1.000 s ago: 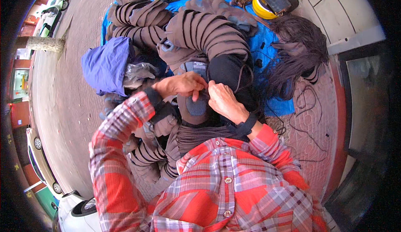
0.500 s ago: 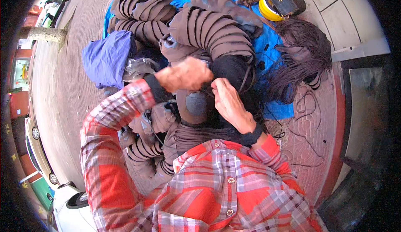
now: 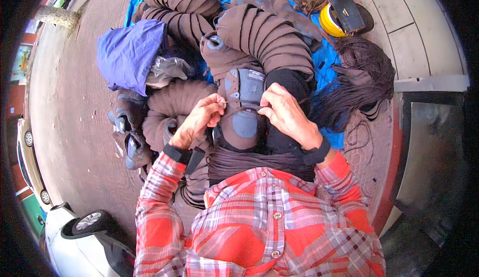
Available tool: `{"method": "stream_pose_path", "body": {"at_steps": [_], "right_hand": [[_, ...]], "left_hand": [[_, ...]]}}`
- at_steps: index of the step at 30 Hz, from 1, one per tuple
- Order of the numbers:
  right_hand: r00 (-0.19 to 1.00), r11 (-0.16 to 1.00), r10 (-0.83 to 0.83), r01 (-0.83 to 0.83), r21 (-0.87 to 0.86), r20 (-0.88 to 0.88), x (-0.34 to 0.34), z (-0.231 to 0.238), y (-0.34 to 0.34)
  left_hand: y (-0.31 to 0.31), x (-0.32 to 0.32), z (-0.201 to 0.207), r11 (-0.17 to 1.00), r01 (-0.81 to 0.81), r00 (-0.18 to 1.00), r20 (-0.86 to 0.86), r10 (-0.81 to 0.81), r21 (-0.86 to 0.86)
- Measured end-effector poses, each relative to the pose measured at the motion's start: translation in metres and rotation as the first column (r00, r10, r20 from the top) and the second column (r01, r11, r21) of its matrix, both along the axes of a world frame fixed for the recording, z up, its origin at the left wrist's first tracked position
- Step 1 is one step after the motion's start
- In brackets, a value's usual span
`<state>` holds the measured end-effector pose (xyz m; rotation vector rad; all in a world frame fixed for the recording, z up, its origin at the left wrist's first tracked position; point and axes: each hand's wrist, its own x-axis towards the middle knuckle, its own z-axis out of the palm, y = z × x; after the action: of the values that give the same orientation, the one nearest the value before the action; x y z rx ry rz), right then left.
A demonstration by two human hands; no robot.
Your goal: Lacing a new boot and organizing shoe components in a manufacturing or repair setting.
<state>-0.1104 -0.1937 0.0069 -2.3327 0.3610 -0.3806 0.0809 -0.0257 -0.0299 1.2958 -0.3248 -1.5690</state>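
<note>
A brown shoe upper [image 3: 229, 130] with a blue-grey tongue and toe patch rests in front of me, toe nearest my body. A dark brown shoelace [image 3: 244, 108] runs across it by the lower eyelets. On the left side, my left hand [image 3: 202, 115] pinches one end of the lace between thumb and fingertips. My right hand [image 3: 289, 113], closed at the other side of the upper, grips the lace too. A thick bundle of brown laces [image 3: 249, 165] lies across my lap.
Long curved stacks of brown uppers [image 3: 269, 40] lie ahead on a blue tarp [image 3: 332, 60]. To the left are a purple cloth [image 3: 129, 52] and several loose uppers [image 3: 132, 120]. A heap of dark laces [image 3: 364, 70], a yellow round object [image 3: 329, 20] and a black case [image 3: 348, 12] are at right.
My hands have moved apart, the left one going left and down, the right one rightward. The lace and the upper's tongue now show between them.
</note>
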Motion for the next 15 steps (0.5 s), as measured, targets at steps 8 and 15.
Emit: {"method": "stream_pose_path", "body": {"at_steps": [8,15], "right_hand": [[0.962,0.986,0.161,-0.168,-0.016,-0.221,0.005,0.012,-0.021],[0.963,0.972,0.222,-0.232,-0.045,-0.155,0.004,0.021,-0.028]], "left_hand": [[-0.009,0.007,0.010,0.955,-0.295,0.690,-0.697,0.194,-0.026],[0.049,0.232,0.015,0.423,-0.883,0.345,-0.891,0.296,-0.202]]}}
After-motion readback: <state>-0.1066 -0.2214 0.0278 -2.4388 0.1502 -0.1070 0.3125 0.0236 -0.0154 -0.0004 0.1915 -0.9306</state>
